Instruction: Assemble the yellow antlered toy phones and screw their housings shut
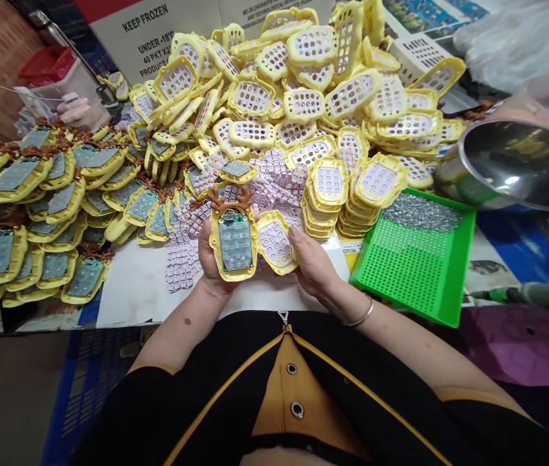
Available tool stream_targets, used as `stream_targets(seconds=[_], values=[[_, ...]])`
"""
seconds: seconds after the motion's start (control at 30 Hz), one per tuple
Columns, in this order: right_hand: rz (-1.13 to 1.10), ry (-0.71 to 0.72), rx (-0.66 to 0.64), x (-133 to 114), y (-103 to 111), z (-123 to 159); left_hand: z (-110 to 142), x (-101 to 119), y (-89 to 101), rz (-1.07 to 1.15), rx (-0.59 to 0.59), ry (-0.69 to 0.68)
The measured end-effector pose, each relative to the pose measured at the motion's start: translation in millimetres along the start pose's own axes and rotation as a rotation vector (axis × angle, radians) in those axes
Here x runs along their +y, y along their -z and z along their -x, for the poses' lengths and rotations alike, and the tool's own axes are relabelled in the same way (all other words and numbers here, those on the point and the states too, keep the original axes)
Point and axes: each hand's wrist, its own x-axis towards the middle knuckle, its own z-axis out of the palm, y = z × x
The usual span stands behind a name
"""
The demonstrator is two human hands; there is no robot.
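My left hand (213,265) is closed around a yellow toy phone half (234,243) with brown antlers, a green circuit board at its top and a clear grey keypad sheet. In my right hand (314,262) is a yellow front shell (278,243) with pale lilac keys set in it, gripped at its right edge. The two pieces are side by side, tilted toward me, their near edges close together. Behind them lie loose lilac key sheets (182,259). Two stacks of keyed front shells (329,181) stand just beyond my right hand.
A large heap of yellow shells (255,97) fills the back of the table. Antlered halves with keypads (17,178) are piled at left. To the right sit a green perforated tray (401,272) holding small screws (420,212), a metal bowl (512,162) and an electric screwdriver (537,292).
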Motion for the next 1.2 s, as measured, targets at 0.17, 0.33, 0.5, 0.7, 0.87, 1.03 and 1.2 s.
stream_targets(seconds=[0.17,0.33,0.5,0.7,0.87,1.03,1.2], values=[[0.161,0.047,0.053,-2.0,-0.8,-1.0,6.1,-8.2,-0.8,-0.079,-0.028,-0.041],[0.192,0.035,0.103,-0.5,0.0,-2.6,9.2,-13.5,0.4,-0.132,-0.004,-0.019],[0.161,-0.005,0.098,-0.4,-0.8,-3.2,8.0,-10.6,0.4,-0.101,-0.025,-0.006],[0.118,-0.031,0.055,0.0,-2.8,-5.8,5.7,-7.0,-3.7,-0.119,-0.019,0.023],[0.117,-0.025,0.086,3.6,-0.5,-9.1,3.5,-9.4,-1.9,-0.122,-0.004,0.003],[0.09,-0.023,0.086,5.1,0.4,-9.1,1.4,-10.2,0.9,-0.081,-0.045,0.009],[0.061,-0.062,0.038,3.7,1.2,-10.0,-0.7,-10.9,2.4,-0.089,-0.05,0.006]])
